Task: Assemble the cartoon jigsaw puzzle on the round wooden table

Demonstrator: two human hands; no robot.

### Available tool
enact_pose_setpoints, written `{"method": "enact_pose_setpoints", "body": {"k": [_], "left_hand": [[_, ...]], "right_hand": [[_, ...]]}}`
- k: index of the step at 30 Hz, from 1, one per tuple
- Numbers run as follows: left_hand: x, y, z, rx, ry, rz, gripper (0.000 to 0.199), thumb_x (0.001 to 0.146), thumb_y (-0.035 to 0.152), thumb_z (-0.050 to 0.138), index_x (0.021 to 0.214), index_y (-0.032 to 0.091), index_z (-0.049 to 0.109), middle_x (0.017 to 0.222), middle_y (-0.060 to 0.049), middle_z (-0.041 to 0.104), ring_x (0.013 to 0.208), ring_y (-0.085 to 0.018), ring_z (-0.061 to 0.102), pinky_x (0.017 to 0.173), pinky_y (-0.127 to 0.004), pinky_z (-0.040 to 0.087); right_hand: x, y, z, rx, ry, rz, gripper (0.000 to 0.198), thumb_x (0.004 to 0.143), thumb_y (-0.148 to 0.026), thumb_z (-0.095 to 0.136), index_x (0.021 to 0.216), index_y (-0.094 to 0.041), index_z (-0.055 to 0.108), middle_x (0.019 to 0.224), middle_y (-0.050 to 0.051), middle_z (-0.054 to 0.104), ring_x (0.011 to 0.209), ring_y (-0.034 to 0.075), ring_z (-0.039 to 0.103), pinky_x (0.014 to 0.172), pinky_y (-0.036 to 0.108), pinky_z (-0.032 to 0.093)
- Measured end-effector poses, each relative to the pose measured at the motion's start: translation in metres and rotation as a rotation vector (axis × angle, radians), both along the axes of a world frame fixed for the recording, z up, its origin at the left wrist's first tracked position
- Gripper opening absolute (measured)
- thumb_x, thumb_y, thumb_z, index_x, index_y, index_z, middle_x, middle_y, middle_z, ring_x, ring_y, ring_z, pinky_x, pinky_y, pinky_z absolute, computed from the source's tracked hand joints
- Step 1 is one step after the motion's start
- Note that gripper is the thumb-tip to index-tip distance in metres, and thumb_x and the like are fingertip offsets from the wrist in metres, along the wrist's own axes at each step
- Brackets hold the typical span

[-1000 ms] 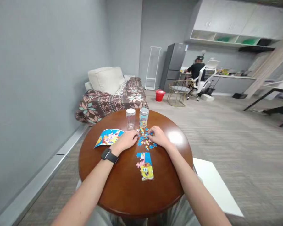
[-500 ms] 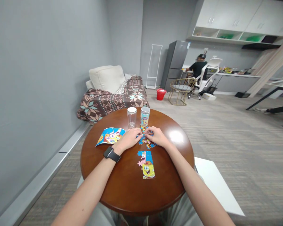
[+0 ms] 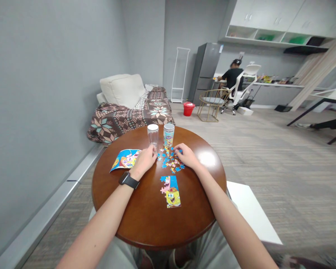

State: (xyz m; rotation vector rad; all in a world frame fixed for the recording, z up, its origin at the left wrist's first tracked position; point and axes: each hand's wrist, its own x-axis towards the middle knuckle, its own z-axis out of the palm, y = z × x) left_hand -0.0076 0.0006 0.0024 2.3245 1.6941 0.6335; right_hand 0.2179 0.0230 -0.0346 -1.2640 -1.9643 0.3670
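Observation:
My left hand (image 3: 146,160) is beside the loose puzzle pieces (image 3: 165,161), just in front of a clear jar with a white lid (image 3: 153,131). Its fingers are curled together, and whatever they hold is hidden. Over the right side of the pile, my right hand (image 3: 187,155) has its fingers bent, with a bit of blue puzzle piece showing between thumb and forefinger. Nearer to me lies a joined puzzle section (image 3: 172,192) with a yellow cartoon face, pink pieces and blue background. A printed tin (image 3: 168,136) stands behind the pile.
A curled picture sheet (image 3: 126,158) lies left on the round wooden table (image 3: 145,220). Beyond are a patterned-cloth sofa (image 3: 128,112), a red bin (image 3: 188,109) and a gold-framed chair (image 3: 212,102). A person (image 3: 233,78) sits farther back. A white board (image 3: 252,213) is at right.
My hands, which met over the pile, have moved apart: the left went left toward the clear jar, the right stays over the pieces. The view has shifted slightly.

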Motion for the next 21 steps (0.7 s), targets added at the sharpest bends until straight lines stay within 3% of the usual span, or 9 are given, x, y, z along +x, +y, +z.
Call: {"method": "enact_pose_setpoints", "body": {"k": [6, 11, 15, 21], "left_hand": [[-0.002, 0.002, -0.004, 0.041, 0.164, -0.060, 0.015, 0.087, 0.014, 0.050, 0.082, 0.017, 0.063, 0.095, -0.009, 0.068, 0.092, -0.022, 0.062, 0.085, -0.032, 0.046], [0.001, 0.001, -0.002, 0.056, 0.174, -0.108, 0.021, 0.088, 0.015, 0.048, 0.090, 0.017, 0.068, 0.101, -0.009, 0.068, 0.098, -0.021, 0.062, 0.093, -0.031, 0.046], [0.003, -0.001, 0.001, 0.039, 0.136, -0.110, 0.023, 0.086, 0.014, 0.048, 0.093, 0.019, 0.070, 0.104, -0.006, 0.070, 0.099, -0.019, 0.063, 0.094, -0.029, 0.047], [0.003, 0.000, 0.001, 0.029, 0.075, -0.135, 0.026, 0.086, 0.016, 0.047, 0.095, 0.019, 0.072, 0.104, -0.008, 0.073, 0.097, -0.022, 0.066, 0.092, -0.033, 0.048]], "right_hand": [[-0.007, -0.001, -0.003, 0.037, -0.108, 0.149, 0.022, 0.089, -0.018, 0.049, 0.105, -0.018, 0.064, 0.113, 0.009, 0.066, 0.108, 0.020, 0.060, 0.100, 0.038, 0.045], [-0.026, -0.006, -0.004, 0.068, -0.273, 0.192, 0.030, 0.096, -0.027, 0.044, 0.116, -0.015, 0.063, 0.132, 0.014, 0.059, 0.125, 0.022, 0.053, 0.108, 0.039, 0.039], [-0.032, -0.011, 0.000, 0.039, -0.303, 0.198, 0.032, 0.098, -0.029, 0.042, 0.118, -0.014, 0.062, 0.129, 0.015, 0.061, 0.121, 0.023, 0.056, 0.106, 0.039, 0.040], [-0.024, -0.016, 0.010, -0.085, -0.096, 0.211, 0.032, 0.099, -0.034, 0.035, 0.108, -0.021, 0.063, 0.111, 0.008, 0.068, 0.106, 0.020, 0.060, 0.096, 0.035, 0.043]]}}
